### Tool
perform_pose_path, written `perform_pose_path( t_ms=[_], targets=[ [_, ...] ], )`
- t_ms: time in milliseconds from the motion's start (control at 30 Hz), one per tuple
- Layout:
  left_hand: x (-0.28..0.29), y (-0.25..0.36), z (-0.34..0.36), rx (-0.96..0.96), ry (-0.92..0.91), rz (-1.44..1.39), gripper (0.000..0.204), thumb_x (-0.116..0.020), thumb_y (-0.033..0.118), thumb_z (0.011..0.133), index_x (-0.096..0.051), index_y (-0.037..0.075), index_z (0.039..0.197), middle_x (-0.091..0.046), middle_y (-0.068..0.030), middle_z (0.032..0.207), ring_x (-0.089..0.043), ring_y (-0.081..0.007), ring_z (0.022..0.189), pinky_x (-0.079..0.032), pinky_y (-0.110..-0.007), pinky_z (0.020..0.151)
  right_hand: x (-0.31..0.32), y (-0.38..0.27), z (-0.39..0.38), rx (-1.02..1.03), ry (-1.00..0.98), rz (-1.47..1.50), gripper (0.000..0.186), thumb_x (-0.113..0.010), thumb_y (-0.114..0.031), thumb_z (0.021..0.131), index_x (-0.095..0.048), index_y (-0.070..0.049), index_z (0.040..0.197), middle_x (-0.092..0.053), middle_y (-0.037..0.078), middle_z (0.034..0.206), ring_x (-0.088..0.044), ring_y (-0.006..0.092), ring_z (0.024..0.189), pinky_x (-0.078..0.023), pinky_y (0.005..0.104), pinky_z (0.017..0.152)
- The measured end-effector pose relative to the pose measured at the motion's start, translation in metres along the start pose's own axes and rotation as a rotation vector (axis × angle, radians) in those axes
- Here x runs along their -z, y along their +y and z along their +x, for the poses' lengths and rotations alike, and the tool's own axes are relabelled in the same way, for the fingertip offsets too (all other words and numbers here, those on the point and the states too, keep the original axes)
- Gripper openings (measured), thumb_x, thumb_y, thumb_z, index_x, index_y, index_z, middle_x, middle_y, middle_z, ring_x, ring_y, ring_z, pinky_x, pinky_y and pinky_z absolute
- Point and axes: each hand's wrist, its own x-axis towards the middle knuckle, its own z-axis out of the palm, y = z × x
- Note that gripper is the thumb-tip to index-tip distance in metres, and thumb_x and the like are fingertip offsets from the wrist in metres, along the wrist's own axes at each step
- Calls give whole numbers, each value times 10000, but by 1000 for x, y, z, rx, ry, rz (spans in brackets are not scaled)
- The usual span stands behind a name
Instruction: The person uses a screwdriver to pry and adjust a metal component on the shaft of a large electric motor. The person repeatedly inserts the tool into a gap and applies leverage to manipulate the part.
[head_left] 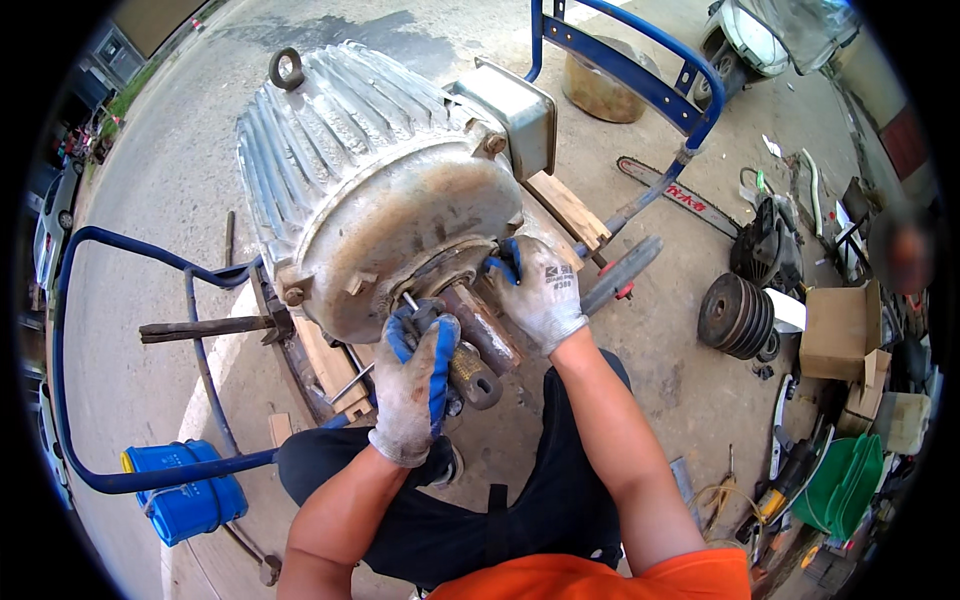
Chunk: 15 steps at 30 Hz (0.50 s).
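Note:
A large silver finned electric motor [370,190] lies on a wooden-topped support [335,380], its end face toward me. A shaft [485,330] sticks out of the centre cover [440,268]. My gloved left hand [410,390] is closed around a screwdriver-like tool [470,375] with a dark, yellow-marked handle; its thin metal tip points at the cover's left side. My gloved right hand [535,295] is at the cover's right edge, beside the shaft, fingers curled; what they grip is hidden.
Blue tubular frames [625,45] stand around the motor. Blue buckets [185,485] sit at lower left. At right lie a chainsaw [760,240], stacked pulleys [733,315], a cardboard box [838,330], a green container [835,485] and scattered tools. A white scooter [745,45] and parked cars [60,200] are farther off.

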Motion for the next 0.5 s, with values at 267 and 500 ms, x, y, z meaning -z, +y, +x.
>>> perform_pose_path(
  t_ms=[267, 500],
  targets=[
    [2, -17, 6, -32, 14, -131, 234, -605, 85, 917, -529, 15, 1126, -592, -46, 941, -602, -122, 777, -510, -254, 679, -3, 2, -5, 51, 30, -8, 266, -677, -163, 780, -618, -21, 997, -638, 203, 890, -622, 380, 833, -501, 440, 737],
    [12, -27, 7, -32, -64, -108, 280, -575, 33, 912, -474, 40, 1172, -555, -48, 1004, -581, -128, 857, -507, -272, 786, -1, 0, -10, -21, -37, -22, 277, -617, -216, 833, -612, -14, 1023, -640, 209, 972, -618, 378, 906, -500, 440, 780]
  ],
)
